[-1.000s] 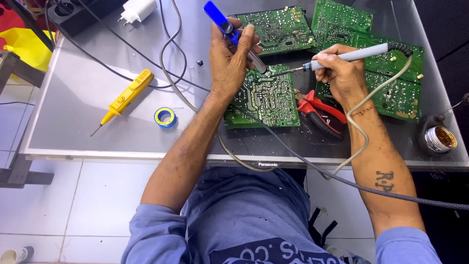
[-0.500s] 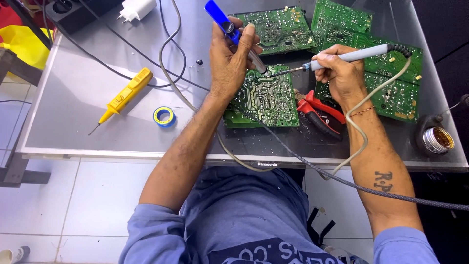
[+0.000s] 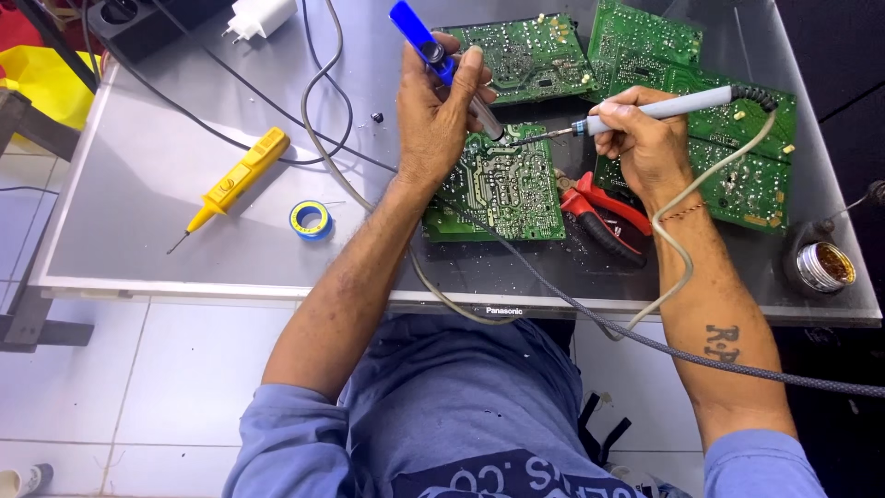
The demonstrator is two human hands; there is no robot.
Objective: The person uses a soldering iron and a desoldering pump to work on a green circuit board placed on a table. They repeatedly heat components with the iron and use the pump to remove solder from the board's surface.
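Both hands are busy over the green circuit board (image 3: 498, 189) lying solder-side up near the front edge of the grey table (image 3: 138, 184). His right hand (image 3: 645, 138) is closed around the pale handle of a soldering iron (image 3: 645, 111), held like a pen, its thin tip reaching left to a spot at the board's upper edge. His left hand (image 3: 433, 111) is wrapped around a blue-handled suction pump (image 3: 433, 51), whose nozzel points down to that same spot, right beside the iron's tip.

The board looks light, thin and stiff, but I would call it fragile: its fine tracks and joints could scratch or lift, so it seems best gripped by its bare edges rather than across the face. The iron should be held by the handle only, as its metal end is probably hot.

Red-handled pliers (image 3: 604, 212) lie just right of the board, touching it or nearly so. More green boards (image 3: 737, 175) lie behind. A yellow tester pen (image 3: 235, 180) and a blue tape roll (image 3: 311, 219) sit well apart to the left.
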